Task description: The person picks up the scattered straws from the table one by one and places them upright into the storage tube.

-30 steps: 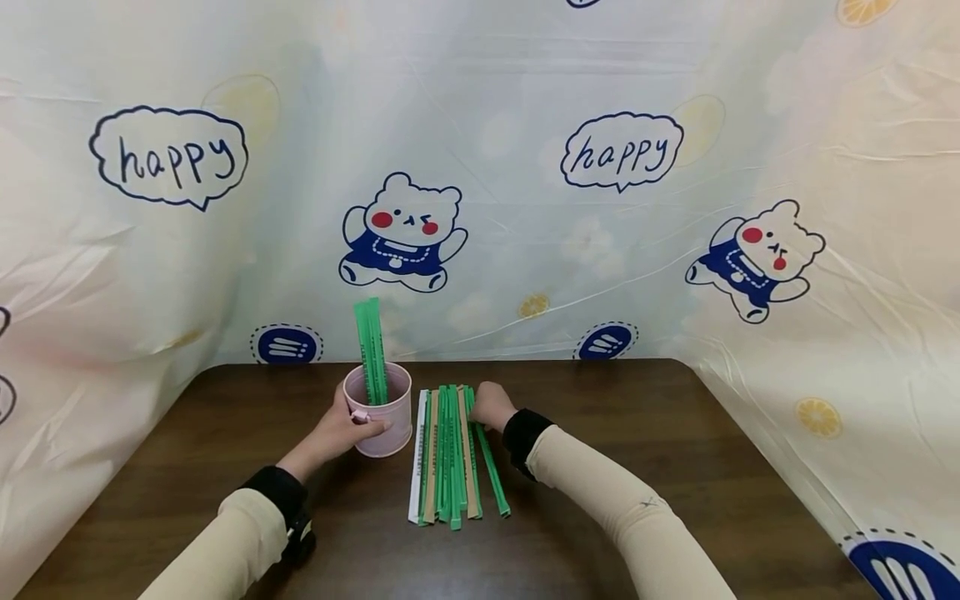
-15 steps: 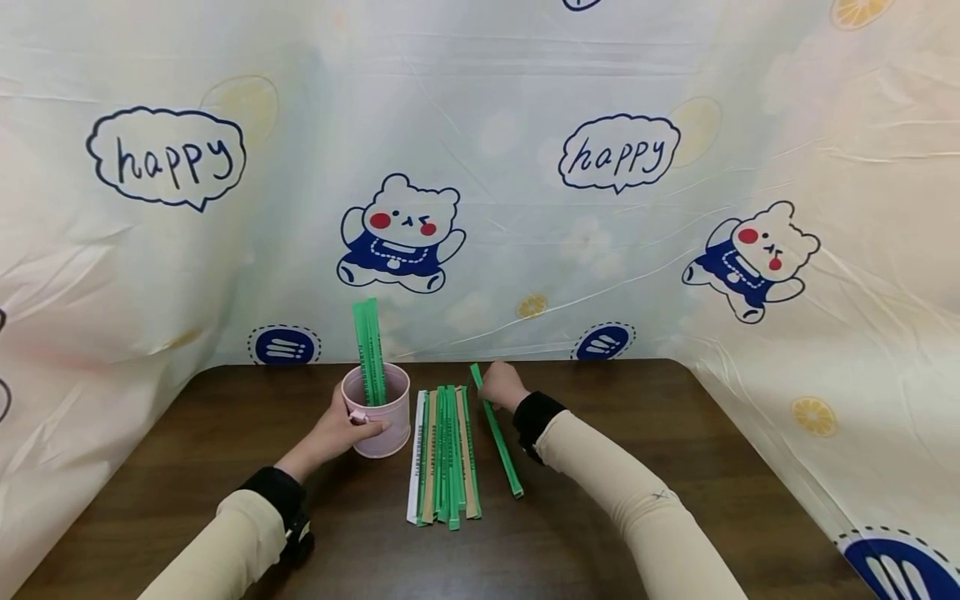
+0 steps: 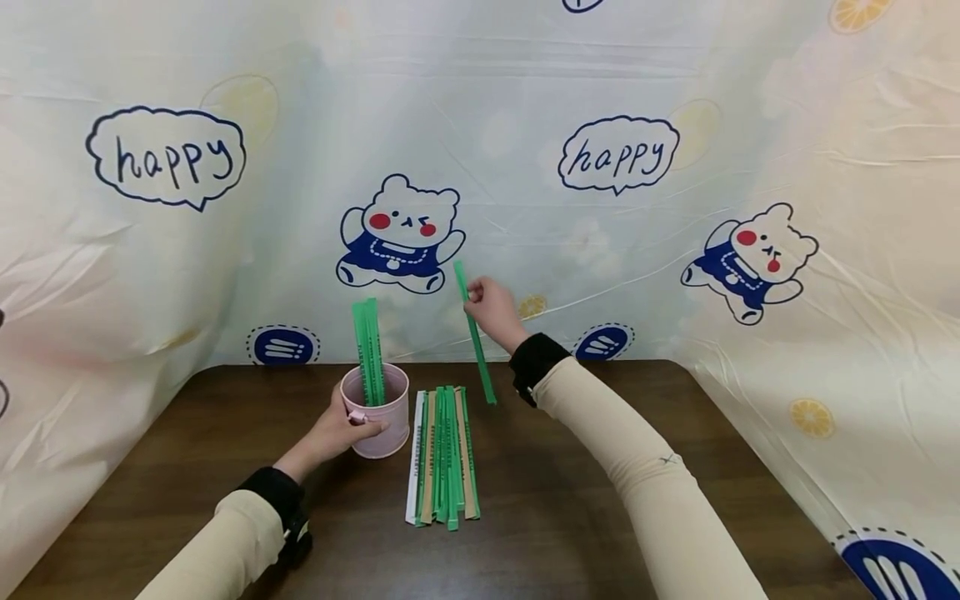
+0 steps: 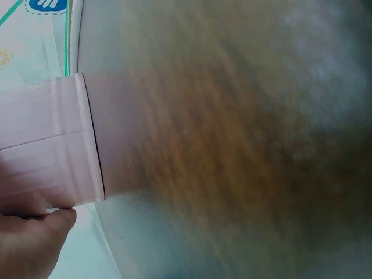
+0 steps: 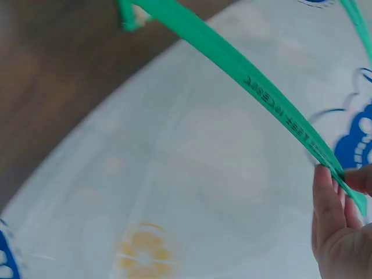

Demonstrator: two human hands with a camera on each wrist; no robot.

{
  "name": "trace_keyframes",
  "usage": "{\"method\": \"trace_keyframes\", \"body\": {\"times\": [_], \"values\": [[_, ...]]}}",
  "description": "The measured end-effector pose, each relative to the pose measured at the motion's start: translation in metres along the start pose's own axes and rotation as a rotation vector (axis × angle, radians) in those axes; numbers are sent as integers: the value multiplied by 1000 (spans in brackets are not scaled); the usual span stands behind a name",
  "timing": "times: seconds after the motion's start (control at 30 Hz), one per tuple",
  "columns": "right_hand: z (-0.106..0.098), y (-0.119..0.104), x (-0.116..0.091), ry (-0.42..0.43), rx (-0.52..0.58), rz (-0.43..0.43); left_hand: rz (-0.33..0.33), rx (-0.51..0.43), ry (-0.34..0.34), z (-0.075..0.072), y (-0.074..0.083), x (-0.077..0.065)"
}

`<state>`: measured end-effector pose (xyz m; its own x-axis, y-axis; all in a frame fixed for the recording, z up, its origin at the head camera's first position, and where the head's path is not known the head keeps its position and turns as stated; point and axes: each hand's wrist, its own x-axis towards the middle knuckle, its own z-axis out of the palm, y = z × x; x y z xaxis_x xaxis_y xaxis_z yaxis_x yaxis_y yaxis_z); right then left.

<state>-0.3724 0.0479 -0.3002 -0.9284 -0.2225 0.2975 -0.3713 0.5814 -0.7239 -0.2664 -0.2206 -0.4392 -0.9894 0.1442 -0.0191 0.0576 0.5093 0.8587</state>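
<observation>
My left hand point(image 3: 333, 435) grips a small pink bucket point(image 3: 386, 429) by its side, thumb across the front below the rim. In the left wrist view, that hand's fingertips press the wall of the bucket point(image 4: 46, 139). Several green wrapped straws point(image 3: 369, 350) stand in it, leaning slightly left. My right hand point(image 3: 495, 308) pinches one green wrapped straw point(image 3: 478, 350) near its upper end, raised behind the table's far edge. Dark print runs along this straw point(image 5: 273, 102) in the right wrist view. Beside the bucket lies a row of wrapped straws point(image 3: 448, 458), mostly green, some brown, one white at the left.
The brown wooden table point(image 3: 615, 500) ends at a far edge with rounded corners. Behind it hangs a pale curtain point(image 3: 510, 100) printed with bears and lettering, which also runs down both sides.
My right hand has drawn one green straw off the right of the row and lifted it up and away from the table. The left hand and bucket have stayed put.
</observation>
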Motion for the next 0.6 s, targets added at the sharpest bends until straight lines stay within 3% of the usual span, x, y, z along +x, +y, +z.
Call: {"method": "trace_keyframes", "body": {"times": [0.3,0.6], "values": [[-1,-59,13,133,166,-132,13,-21,10,0,-4,1],[13,-88,15,169,310,-188,8,-19,5,1,1,-1]]}}
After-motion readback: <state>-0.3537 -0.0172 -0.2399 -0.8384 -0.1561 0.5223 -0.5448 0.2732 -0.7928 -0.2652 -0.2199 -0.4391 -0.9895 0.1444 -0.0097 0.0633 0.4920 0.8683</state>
